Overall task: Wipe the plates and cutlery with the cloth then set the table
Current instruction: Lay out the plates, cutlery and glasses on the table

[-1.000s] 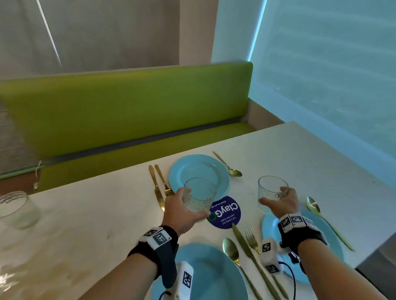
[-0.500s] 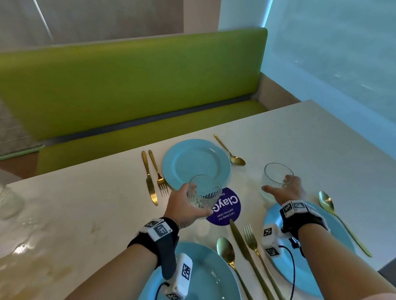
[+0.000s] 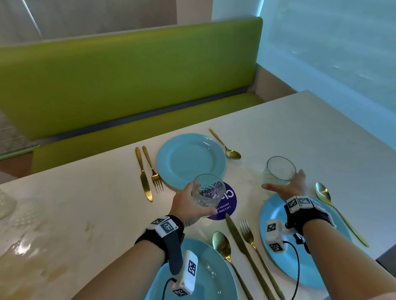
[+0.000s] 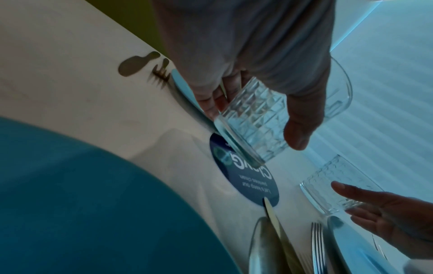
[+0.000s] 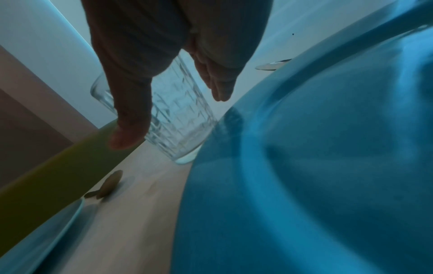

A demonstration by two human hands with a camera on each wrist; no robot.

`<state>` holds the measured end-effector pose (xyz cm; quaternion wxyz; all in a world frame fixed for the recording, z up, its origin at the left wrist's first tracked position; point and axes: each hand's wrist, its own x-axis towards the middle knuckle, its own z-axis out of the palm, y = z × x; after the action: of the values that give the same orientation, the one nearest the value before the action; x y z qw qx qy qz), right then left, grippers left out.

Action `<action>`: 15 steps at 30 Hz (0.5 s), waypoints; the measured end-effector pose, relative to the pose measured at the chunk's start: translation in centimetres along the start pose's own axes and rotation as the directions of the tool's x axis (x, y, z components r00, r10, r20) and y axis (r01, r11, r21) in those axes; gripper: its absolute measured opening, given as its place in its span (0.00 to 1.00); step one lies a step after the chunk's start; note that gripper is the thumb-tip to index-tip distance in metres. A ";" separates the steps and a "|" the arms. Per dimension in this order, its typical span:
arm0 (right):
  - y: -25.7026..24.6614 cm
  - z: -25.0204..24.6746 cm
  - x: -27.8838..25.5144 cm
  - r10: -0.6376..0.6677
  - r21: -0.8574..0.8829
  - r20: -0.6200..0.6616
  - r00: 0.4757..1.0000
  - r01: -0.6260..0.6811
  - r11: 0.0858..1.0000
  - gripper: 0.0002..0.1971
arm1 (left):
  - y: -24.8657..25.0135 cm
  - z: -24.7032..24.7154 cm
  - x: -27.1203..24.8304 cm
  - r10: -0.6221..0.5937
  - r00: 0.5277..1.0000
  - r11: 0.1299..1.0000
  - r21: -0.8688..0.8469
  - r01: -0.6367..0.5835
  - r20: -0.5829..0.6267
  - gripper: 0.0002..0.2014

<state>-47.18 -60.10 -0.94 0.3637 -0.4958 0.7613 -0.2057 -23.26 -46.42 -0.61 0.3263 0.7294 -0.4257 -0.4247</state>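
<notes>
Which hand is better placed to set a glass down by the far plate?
Left. The left hand already grips a glass lifted beside the far plate. The right hand has opened around a glass standing by the near right plate.

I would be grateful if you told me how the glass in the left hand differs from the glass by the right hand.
The left glass is lifted off the table, tilted above the purple coaster; the right glass stands upright on the table beside a blue plate. The left hand grips its glass with curled fingers; the right hand has straight fingers around its glass. Both are clear, patterned and empty.
</notes>
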 end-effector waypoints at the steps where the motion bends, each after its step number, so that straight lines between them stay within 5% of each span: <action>1: 0.2 -0.2 -0.1 -0.008 -0.004 0.004 1.000 0.008 1.000 0.63 | 0.0 0.4 0.1 0.000 1.000 1.000 -0.010 0.000 0.005 0.43; 15: 2.0 -1.7 -1.4 -0.111 -0.034 0.051 0.993 0.113 0.993 0.65 | -0.7 3.6 1.1 -0.015 1.000 0.999 -0.035 0.015 0.007 0.49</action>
<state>-49.35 -58.11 -0.66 0.3609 -0.5492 0.7269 -0.1995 -25.89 -47.55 -3.12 0.3346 0.7253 -0.4136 -0.4369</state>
